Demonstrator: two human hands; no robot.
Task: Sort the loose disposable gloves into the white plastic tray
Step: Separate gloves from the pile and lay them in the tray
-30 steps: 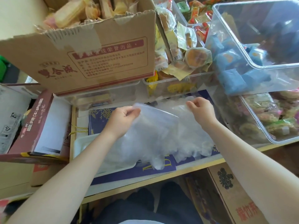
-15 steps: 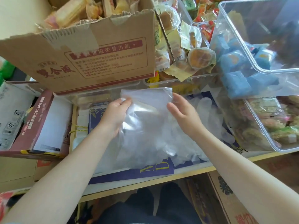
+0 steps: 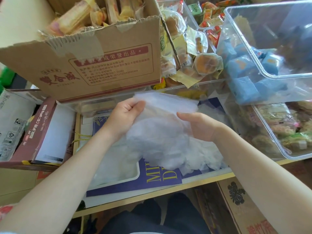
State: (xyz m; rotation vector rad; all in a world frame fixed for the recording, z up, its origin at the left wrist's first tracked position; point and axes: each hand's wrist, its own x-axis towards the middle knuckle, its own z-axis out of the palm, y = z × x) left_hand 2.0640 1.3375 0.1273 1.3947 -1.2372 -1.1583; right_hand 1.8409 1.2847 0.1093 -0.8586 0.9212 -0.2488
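A pale table (image 3: 152, 193) with a wooden front edge carries a purple sheet (image 3: 135, 184) with yellow lettering. On that sheet sit a white tray (image 3: 133, 174) and clear bins (image 3: 287, 154) of wrapped snacks.

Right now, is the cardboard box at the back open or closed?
Open. The cardboard box has its top flap torn and raised, and wrapped snacks show above its rim.
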